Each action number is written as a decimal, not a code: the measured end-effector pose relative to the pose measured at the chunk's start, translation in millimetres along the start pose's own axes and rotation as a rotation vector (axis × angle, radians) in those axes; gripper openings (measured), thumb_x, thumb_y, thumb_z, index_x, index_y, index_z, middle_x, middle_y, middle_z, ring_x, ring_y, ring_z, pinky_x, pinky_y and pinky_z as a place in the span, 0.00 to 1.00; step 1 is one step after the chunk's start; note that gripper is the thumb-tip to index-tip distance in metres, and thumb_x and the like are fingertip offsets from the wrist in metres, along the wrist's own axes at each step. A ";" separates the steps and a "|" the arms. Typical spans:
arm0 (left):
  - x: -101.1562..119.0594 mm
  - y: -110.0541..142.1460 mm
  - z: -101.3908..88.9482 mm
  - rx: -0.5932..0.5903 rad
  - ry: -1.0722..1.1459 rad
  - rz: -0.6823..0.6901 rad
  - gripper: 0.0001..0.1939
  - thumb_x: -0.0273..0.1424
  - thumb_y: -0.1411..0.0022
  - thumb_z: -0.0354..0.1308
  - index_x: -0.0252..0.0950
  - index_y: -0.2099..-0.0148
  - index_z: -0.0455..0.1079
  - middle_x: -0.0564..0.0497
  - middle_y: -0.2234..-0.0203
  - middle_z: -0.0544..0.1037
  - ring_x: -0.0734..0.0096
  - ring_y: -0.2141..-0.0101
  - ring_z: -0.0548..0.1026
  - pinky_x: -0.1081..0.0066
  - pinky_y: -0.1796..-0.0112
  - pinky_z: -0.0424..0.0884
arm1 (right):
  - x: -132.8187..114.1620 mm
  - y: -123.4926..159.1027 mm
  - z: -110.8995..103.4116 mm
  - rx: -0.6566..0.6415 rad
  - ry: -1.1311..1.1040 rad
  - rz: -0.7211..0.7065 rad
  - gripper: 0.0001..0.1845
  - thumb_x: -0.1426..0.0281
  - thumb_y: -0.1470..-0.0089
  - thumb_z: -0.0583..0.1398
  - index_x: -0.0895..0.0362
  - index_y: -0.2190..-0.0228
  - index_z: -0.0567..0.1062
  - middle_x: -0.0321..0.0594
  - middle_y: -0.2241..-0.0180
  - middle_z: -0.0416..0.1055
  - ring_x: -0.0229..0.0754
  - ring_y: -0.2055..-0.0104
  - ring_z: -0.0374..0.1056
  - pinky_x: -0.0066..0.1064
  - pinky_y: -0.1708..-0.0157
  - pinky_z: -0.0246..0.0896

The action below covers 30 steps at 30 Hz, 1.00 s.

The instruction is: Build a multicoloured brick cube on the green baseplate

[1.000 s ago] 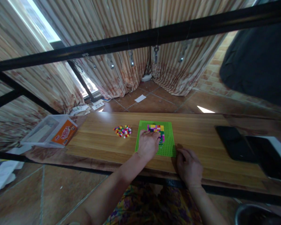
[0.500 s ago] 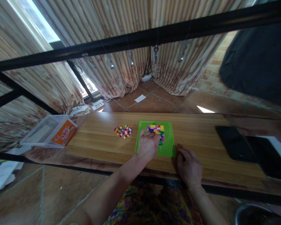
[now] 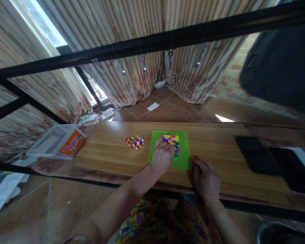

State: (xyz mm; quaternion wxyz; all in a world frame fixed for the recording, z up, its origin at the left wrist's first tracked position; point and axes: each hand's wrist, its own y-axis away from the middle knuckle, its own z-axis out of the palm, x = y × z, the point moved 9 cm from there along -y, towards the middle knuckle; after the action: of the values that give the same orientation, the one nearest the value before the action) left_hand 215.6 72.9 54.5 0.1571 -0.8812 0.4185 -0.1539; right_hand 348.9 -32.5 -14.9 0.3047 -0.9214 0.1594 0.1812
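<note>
A green studded baseplate point(image 3: 184, 144) lies on the wooden board. On it, a patch of small coloured building bricks point(image 3: 173, 138) forms a block of yellow, red, purple, pink and green. My left hand point(image 3: 163, 156) bends over the plate, fingers closed and pressed down at the near part of the patch. Whatever its fingertips hold is hidden beneath them. My right hand point(image 3: 206, 181) rests by the plate's near right corner, fingers curled in, with no object visible in it. Left of the plate sits a pile of loose bricks point(image 3: 134, 142).
A clear plastic box point(image 3: 73, 144) with an orange label stands at the board's left end. Two dark flat devices, one a black slab point(image 3: 256, 155) and the other a black tablet-like slab point(image 3: 292, 169), lie at the right. A black metal bar point(image 3: 147, 40) crosses beyond the board.
The whole view has shifted slightly, carrying the board a little to the right. My left hand stays over the brick patch with almost the same pose; my right hand keeps its place.
</note>
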 end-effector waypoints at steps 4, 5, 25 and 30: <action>-0.8 2.8 -3.4 0.007 0.033 -0.025 0.11 0.26 0.33 0.50 0.39 0.64 0.73 0.52 0.71 0.78 0.67 0.64 0.73 0.59 0.48 0.59 | 0.6 0.1 0.5 0.015 0.003 -0.017 0.15 0.69 0.40 0.53 0.59 0.64 0.79 0.44 0.62 0.77 0.44 0.61 0.71 0.33 0.60 0.65; -1.4 5.1 -6.4 0.024 0.058 -0.040 0.10 0.26 0.33 0.50 0.39 0.62 0.73 0.52 0.69 0.79 0.67 0.63 0.73 0.59 0.47 0.58 | 0.9 0.1 0.8 0.014 0.005 -0.019 0.15 0.69 0.40 0.53 0.59 0.64 0.79 0.44 0.62 0.77 0.44 0.61 0.71 0.33 0.60 0.65; -155.6 111.4 -23.8 0.041 0.004 -0.799 0.07 0.25 0.38 0.56 0.38 0.59 0.73 0.50 0.65 0.80 0.65 0.60 0.76 0.65 0.56 0.64 | 2.2 2.0 -3.2 0.033 0.058 -0.032 0.15 0.67 0.41 0.53 0.58 0.64 0.79 0.43 0.61 0.77 0.44 0.64 0.71 0.32 0.66 0.62; -155.5 100.8 -17.8 0.007 -0.060 -0.799 0.05 0.30 0.37 0.57 0.40 0.59 0.73 0.49 0.62 0.80 0.61 0.57 0.75 0.62 0.54 0.62 | -0.3 0.8 -5.2 0.037 0.060 -0.044 0.15 0.67 0.40 0.53 0.58 0.64 0.79 0.43 0.62 0.77 0.44 0.63 0.71 0.31 0.65 0.61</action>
State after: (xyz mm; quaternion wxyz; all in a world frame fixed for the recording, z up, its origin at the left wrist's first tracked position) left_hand 45.3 132.0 8.0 0.1002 -0.9781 0.0373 -0.1787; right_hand 349.6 -36.2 -11.3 0.3207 -0.9239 0.1516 0.1439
